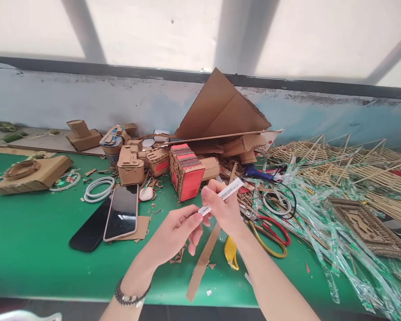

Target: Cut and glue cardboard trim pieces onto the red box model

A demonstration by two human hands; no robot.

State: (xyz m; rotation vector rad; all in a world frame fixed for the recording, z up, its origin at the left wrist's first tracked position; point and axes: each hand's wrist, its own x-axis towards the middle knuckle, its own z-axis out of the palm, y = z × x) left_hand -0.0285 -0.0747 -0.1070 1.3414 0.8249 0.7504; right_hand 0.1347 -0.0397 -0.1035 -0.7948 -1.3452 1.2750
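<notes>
A slim white stick-like item with dark printing (233,189) is held in both hands above the table, tilted up to the right. My left hand (174,232) pinches its lower end between thumb and fingertips. Around its middle, the fingers of my right hand (227,216) are closed, the thumb on top. Below the hands lie a brown cardboard strip (203,263) and a yellow-handled cutter (231,253). Scissors with red and yellow handles (276,238) rest just right of my right wrist. Just beyond the hands stands a red-sided cardboard box (189,178).
Two phones, one black (87,232) and one pink-edged (122,211), lie left on the green table (36,249). Cardboard models (131,165) and a large folded sheet (220,107) stand behind. Clear plastic wrappers (330,232), bamboo sticks (354,160) and a blue glue gun (259,173) are on the right.
</notes>
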